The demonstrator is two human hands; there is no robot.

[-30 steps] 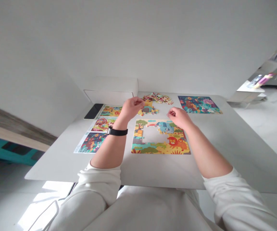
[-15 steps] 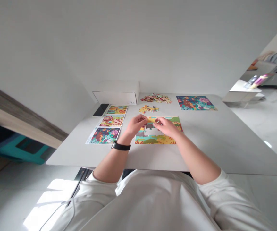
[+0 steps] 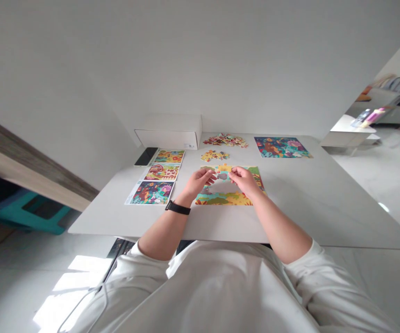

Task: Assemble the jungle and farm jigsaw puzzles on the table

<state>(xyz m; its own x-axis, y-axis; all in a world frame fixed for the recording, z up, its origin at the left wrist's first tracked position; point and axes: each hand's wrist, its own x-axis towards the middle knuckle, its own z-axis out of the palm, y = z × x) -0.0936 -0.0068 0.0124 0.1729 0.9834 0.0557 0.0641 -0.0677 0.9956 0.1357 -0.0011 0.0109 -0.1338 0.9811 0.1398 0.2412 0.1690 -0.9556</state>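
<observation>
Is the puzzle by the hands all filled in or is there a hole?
Has a hole: bare table shows inside the puzzle; the left hand and right hand pinch a piece.

At frame centre the left hand (image 3: 199, 181) and right hand (image 3: 244, 180) pinch a small grey puzzle piece (image 3: 222, 176) between them, just above the part-built puzzle (image 3: 225, 200) on the white bench (image 3: 307, 194). Loose pieces (image 3: 226, 140) lie farther up.
</observation>
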